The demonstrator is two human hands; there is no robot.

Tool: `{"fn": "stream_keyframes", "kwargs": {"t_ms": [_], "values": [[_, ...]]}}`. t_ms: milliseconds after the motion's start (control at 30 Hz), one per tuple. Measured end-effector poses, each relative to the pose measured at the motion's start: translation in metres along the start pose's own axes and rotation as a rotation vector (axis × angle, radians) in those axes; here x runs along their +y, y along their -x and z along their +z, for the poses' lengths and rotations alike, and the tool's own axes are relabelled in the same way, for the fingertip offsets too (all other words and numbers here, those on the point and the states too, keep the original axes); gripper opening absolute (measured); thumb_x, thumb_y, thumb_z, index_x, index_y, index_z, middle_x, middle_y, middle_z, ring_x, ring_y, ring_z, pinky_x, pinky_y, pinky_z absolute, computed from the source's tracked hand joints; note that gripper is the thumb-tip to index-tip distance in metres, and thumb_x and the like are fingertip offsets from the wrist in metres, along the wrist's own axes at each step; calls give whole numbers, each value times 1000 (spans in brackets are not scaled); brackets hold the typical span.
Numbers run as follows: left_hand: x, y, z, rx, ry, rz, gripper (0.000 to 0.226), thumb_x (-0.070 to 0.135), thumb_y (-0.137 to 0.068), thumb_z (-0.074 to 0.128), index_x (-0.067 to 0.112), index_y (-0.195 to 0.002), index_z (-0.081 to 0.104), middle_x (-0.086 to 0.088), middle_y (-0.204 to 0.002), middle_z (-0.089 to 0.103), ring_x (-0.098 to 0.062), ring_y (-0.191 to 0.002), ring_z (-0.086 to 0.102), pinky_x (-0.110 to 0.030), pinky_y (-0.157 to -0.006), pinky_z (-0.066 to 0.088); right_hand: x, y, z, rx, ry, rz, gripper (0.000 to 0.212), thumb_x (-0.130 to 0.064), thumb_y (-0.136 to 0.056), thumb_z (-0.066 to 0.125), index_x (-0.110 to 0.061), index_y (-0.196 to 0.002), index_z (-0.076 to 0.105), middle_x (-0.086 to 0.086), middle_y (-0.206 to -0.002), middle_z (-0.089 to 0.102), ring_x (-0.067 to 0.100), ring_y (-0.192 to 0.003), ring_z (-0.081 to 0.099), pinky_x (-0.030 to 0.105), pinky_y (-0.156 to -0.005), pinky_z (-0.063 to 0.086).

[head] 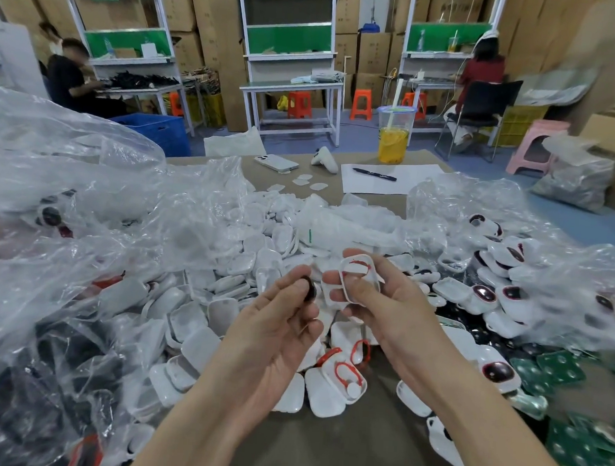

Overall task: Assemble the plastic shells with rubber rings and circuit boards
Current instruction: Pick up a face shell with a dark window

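Note:
My right hand point(384, 302) grips a white plastic shell point(359, 275) with a red rubber ring seated along its upper inner rim, open side facing me. My left hand point(279, 321) pinches a small dark round piece point(309, 289) between thumb and fingertips, just left of the shell and apart from it. A heap of white shells point(245, 276) covers the table behind both hands. Shells with loose red rings point(344, 375) lie below my hands. Green circuit boards point(549, 370) lie at the right.
Crumpled clear plastic bags point(82, 240) cover the left side, and another bag point(516, 216) holds finished units at the right. Farther back lie a phone point(276, 162), a pen point(374, 174) on paper and a drink cup point(394, 135). People sit at benches behind.

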State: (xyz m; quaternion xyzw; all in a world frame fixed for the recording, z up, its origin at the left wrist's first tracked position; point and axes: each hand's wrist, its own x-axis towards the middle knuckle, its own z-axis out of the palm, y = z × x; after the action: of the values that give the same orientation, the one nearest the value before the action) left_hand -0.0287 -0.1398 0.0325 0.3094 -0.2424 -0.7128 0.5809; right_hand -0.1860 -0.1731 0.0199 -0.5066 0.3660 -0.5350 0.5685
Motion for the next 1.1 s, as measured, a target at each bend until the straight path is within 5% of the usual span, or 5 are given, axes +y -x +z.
{"fn": "stream_keyframes", "kwargs": {"t_ms": [133,300,567,800,1100], "values": [[-6,-2,1,142,-312,216,22,22,-73,74,16,-94,69,2,-80,72,-7,-67,65,-19,-62,52,5,2,4,-5,104,-19,25,-19,-101,59,-34,-119,67,-7,-106,76,10,-100,72,25,-90,55],[-12,2,0,201,-640,466,7,19,-87,75,18,-90,69,8,-83,76,0,-74,68,-10,-65,49,5,5,13,28,207,-122,37,-11,-95,64,-45,-103,73,-14,-102,76,4,-97,70,15,-78,52],[-11,1,-2,291,-595,533,12,26,-87,75,29,-78,68,13,-75,70,-7,-69,62,-14,-61,49,10,11,25,-92,65,-78,28,-13,-100,58,-31,-119,68,-6,-112,75,11,-110,69,24,-92,54],[-20,9,7,364,-748,748,26,24,-88,76,41,-74,61,12,-103,66,-3,-92,66,-8,-72,46,9,14,31,22,71,-100,22,-18,-98,63,-32,-110,75,-5,-98,78,12,-97,73,26,-88,57],[-19,9,8,259,-560,646,13,19,-90,72,17,-84,61,6,-82,73,-9,-75,67,-15,-69,51,5,16,32,42,-102,-67,19,-23,-84,74,-30,-100,79,-2,-101,78,13,-97,73,17,-78,55]]}}
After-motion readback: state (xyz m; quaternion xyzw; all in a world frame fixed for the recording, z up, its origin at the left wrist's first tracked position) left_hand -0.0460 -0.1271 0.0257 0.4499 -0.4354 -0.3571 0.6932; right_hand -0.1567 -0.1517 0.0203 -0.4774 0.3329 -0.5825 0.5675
